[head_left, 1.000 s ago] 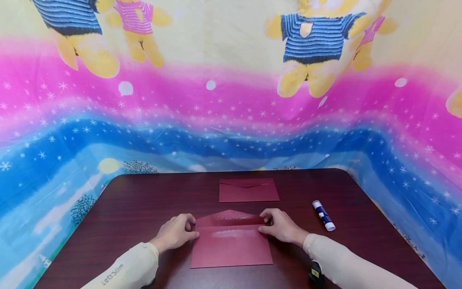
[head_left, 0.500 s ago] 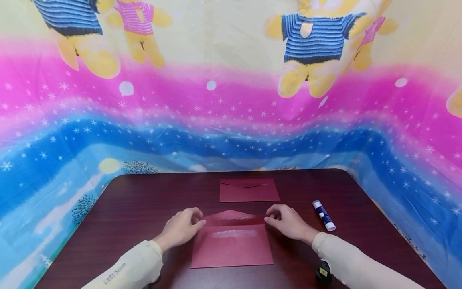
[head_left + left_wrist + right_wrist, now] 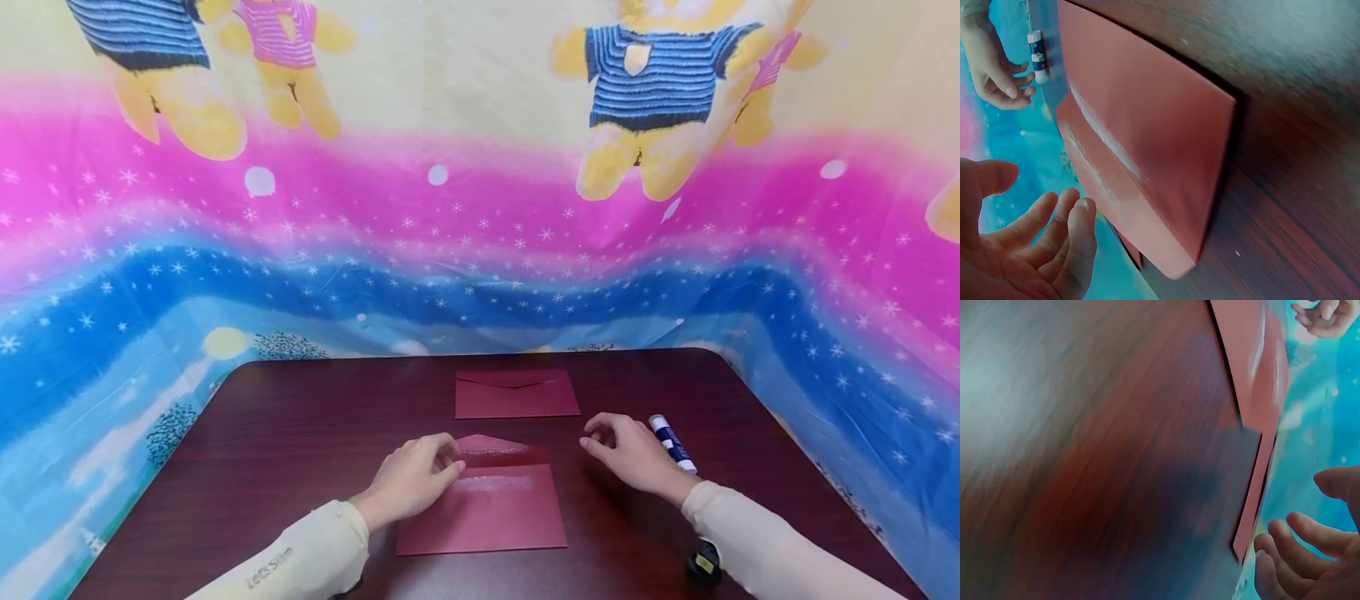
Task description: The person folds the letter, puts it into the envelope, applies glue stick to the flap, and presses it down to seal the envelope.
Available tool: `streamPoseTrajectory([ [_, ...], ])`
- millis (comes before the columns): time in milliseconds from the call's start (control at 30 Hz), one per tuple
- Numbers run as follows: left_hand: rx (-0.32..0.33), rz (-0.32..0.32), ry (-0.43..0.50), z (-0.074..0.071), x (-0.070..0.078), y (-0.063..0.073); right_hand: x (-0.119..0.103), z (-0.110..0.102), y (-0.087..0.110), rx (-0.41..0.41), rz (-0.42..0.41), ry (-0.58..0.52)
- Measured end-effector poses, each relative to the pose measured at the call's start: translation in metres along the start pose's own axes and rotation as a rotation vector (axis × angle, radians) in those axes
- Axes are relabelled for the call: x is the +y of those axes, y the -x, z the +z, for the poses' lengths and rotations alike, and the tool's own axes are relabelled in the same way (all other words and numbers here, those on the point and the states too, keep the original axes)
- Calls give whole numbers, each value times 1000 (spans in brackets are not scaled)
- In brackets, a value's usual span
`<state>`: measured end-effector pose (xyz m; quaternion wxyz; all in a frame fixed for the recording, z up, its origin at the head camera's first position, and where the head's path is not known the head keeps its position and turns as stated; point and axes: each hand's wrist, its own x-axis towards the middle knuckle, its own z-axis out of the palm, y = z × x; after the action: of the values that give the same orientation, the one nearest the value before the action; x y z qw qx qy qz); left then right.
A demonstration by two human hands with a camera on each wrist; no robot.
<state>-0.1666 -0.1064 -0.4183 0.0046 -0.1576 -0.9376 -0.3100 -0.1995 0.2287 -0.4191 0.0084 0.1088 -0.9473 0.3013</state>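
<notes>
Open envelope (image 3: 504,518) near closed envelope (image 3: 517,403)

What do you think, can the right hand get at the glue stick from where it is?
Probably yes: the right hand is empty, the glue stick lies on the table just to its right, and nothing visible stands between them, though the hand would likely have to turn outward.

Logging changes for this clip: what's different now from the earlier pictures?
The left hand and right hand have let go of the near envelope. Both moved right: the left inward over it, the right off it toward the glue stick. Both envelopes and the glue stick stayed put; the flap stayed open.
</notes>
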Motion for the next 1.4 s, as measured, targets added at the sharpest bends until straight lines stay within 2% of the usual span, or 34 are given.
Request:
streamPoseTrajectory([
  [267,-10,51,-6,12,16,-1,29,-22,3,77,-20,130],
  [633,-58,111,-15,28,33,0,61,-43,10,94,35,225],
  [900,-94,145,-24,43,41,1,87,-46,15,103,74,321],
  [1200,-97,185,-44,52,48,6,98,-48,16,-38,216,298],
  [1400,-110,183,-34,53,50,8,98,-45,16,-65,194,256],
])
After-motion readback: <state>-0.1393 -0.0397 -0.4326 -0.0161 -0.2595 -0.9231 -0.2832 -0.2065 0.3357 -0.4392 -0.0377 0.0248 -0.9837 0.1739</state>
